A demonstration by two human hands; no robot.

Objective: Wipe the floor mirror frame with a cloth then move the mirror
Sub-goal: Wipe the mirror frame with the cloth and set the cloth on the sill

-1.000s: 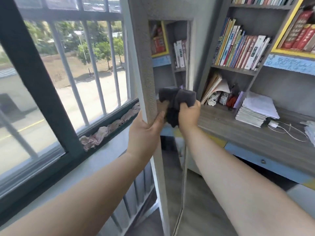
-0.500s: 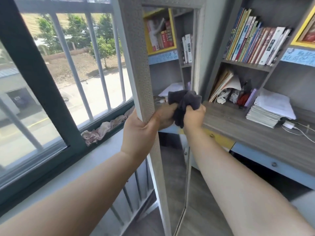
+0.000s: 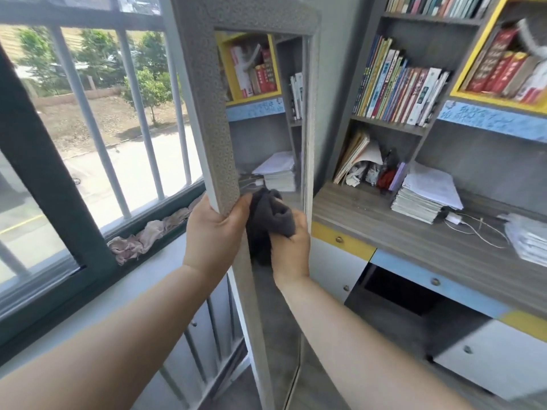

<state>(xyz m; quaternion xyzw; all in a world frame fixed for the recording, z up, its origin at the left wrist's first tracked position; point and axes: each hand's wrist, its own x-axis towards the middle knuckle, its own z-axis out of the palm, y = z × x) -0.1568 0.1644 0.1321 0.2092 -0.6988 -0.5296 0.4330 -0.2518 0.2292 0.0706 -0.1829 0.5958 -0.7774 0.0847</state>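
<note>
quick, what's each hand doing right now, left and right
Left hand: grips the left side of the mirror frame.
Right hand: holds the dark cloth, bunched against the mirror.

- Nothing here is sharp enough for me to read.
- The book spines (image 3: 396, 93) on the shelf (image 3: 387, 124) carry print, too small and blurred.
- The blue strip (image 3: 488, 121) bears scrawled marks (handwriting, perhaps), none legible to me.

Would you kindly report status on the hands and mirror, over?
Left hand grips mirror frame, left rail. Right hand holds dark cloth at the glass. Desk close on right.
</note>
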